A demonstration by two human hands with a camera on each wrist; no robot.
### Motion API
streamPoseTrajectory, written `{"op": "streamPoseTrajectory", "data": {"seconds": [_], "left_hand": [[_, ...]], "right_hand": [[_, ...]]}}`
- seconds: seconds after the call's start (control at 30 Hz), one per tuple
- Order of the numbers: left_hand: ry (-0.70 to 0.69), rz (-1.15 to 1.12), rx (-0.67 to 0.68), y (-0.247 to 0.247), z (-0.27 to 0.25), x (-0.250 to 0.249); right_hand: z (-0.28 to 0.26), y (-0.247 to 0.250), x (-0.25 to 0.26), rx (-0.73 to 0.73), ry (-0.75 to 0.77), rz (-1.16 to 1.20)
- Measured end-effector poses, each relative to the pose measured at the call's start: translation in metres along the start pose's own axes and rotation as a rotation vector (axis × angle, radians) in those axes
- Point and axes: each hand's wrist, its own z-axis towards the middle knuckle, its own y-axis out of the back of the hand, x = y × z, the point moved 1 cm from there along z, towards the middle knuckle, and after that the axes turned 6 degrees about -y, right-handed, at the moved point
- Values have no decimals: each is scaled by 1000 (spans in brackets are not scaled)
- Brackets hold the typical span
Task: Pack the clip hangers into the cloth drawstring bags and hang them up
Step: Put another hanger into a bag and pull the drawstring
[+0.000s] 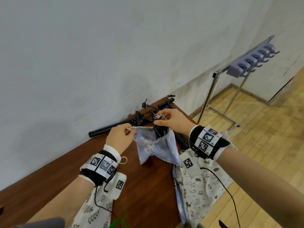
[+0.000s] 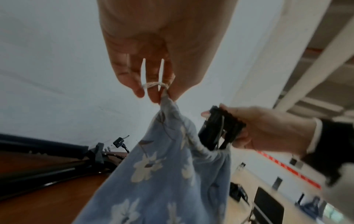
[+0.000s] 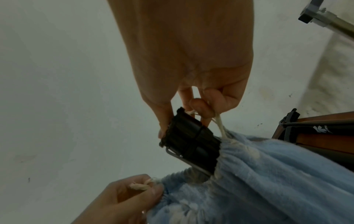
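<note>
A light blue cloth drawstring bag [image 1: 158,148] with white flowers hangs above the brown table [image 1: 144,191], held up between both hands. My left hand [image 1: 120,136] pinches the bag's rim and its cream drawstring [image 2: 155,85] at the left side. My right hand [image 1: 171,121] grips a bundle of black clip hangers [image 3: 191,144] and the drawstring [image 3: 220,125] on the right side. The hangers' lower end sits inside the bag's mouth [image 2: 208,150]; their upper end sticks out.
More black clip hangers [image 1: 166,102] and a black folded tripod [image 1: 113,126] lie at the table's far end by the white wall. A cat-print bag [image 1: 202,183] hangs over the right table edge, a leaf-print bag [image 1: 98,209] lies near left. A metal rack [image 1: 218,73] with purple hooks [image 1: 251,62] stands right.
</note>
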Motion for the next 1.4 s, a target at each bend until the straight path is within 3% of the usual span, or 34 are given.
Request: {"op": "streamPoseTrajectory", "data": {"seconds": [0.1, 0.23, 0.37, 0.5, 0.7, 0.77, 0.83, 0.9, 1.0, 1.07, 1.4], "left_hand": [[40, -248, -14, 6, 2, -3], [128, -694, 88, 22, -2, -32], [3, -1009, 110, 46, -12, -72], [25, -1320, 150, 51, -15, -88], [-95, -1283, 220, 43, -7, -81], [-142, -1135, 263, 32, -2, -71], [-136, -922, 342, 19, 0, -64], [-159, -816, 420, 5, 1, -64], [-173, -772, 391, -11, 5, -73], [-159, -758, 361, -17, 12, -76], [-155, -705, 455, -34, 32, -83]], "right_hand": [[0, -7, -4, 20, -14, 90], [-5, -17, -4, 16, 2, 117], [-8, -25, -1, 30, 30, 96], [-8, -21, -8, 17, -1, 75], [-17, -17, 0, 21, 22, -40], [-21, -19, 6, 10, 47, -85], [-26, -17, 8, 26, 9, 35], [-31, -12, 11, 138, -118, 384], [-37, 1, 14, 282, -190, 701], [-38, 8, 15, 258, -210, 665], [-40, 32, 36, 262, -399, 645]]}}
